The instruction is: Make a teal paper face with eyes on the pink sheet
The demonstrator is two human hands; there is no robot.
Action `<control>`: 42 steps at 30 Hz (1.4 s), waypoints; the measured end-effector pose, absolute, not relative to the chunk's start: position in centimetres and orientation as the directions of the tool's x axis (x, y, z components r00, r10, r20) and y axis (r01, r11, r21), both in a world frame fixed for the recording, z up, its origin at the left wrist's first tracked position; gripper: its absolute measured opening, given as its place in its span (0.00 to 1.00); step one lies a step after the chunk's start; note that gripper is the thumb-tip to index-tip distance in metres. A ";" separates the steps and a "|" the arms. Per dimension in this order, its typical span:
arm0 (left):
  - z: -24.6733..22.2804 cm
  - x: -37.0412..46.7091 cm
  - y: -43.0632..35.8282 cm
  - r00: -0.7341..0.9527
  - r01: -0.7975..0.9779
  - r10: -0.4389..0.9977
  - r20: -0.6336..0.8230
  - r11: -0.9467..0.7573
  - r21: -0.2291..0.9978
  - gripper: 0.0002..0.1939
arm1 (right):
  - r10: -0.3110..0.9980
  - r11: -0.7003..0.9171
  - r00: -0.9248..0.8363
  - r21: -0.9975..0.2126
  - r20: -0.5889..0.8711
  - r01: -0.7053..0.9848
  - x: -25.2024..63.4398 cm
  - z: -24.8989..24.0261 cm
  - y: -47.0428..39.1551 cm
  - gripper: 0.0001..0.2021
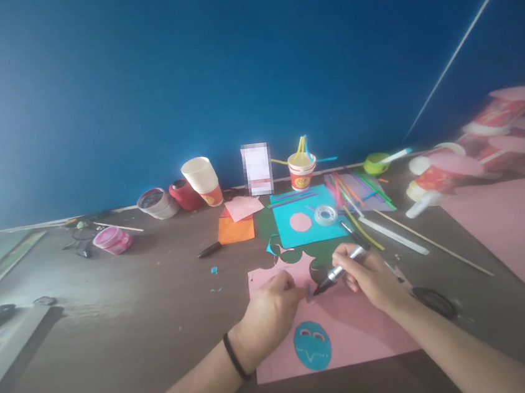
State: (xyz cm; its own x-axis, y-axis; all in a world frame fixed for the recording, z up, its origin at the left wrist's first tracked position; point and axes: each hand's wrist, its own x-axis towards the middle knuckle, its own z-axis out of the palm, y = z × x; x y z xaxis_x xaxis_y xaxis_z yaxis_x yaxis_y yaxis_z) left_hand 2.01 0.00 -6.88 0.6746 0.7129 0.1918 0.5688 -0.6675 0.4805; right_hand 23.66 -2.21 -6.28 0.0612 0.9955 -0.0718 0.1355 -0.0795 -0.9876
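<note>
My right hand (369, 273) grips a silver marker (345, 267), its black tip pointing down and left. Beside that tip, my left hand (274, 305), with a black band at the wrist, has its fingers curled and its fingertips on a small blue piece of paper (308, 290). Both hands are over a pink sheet of paper (352, 337) with scalloped cuts along its far edge. Nearer to me on the sheet lies a blue paper circle (312, 345) with two cut-out eyes and a pale wavy line.
Behind the hands lie a blue sheet (289, 234), a tape roll (326, 215) and orange paper (236, 229). Stacked paper cups (200, 175) and a cup with pipe cleaners (302, 170) stand by the wall. Scissors (435, 302) rest at right, near decorated cups (447, 171).
</note>
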 end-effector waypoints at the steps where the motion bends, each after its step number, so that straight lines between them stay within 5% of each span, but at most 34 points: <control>1: -7.0 2.0 -0.1 0.681 0.579 0.708 0.189 -0.678 0.453 0.16 | 0.996 -0.074 0.055 -0.987 -0.067 0.143 23.6 -6.2 -2.2 0.16; 5: -6.9 2.1 -0.5 0.698 0.592 0.694 0.177 -0.698 0.403 0.15 | 0.998 -0.063 0.020 -0.978 -0.060 0.199 23.5 -5.8 -2.3 0.16; 11: -6.6 2.2 -0.2 0.651 0.586 0.735 0.189 -0.645 0.490 0.09 | 0.998 -0.063 0.034 -0.977 -0.057 0.203 23.5 -5.6 -2.4 0.16; 18: -7.1 2.0 -0.3 0.682 0.568 0.697 0.222 -0.696 0.439 0.16 | 0.998 -0.051 0.048 -0.980 -0.042 0.193 23.7 -6.1 -2.3 0.16; 42: -7.0 2.5 -0.6 0.636 0.616 0.742 0.213 -0.654 0.439 0.11 | 0.998 0.008 -0.055 -0.944 -0.010 0.329 23.0 -5.0 -2.7 0.14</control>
State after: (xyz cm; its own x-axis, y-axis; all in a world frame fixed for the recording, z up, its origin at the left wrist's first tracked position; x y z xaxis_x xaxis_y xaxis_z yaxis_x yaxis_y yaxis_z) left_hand 2.54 -0.56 -6.97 0.6357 0.7419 0.2131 0.6159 -0.6539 0.4394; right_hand 23.04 -2.65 -4.98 -0.0545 0.9985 -0.0101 0.3287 0.0084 -0.9444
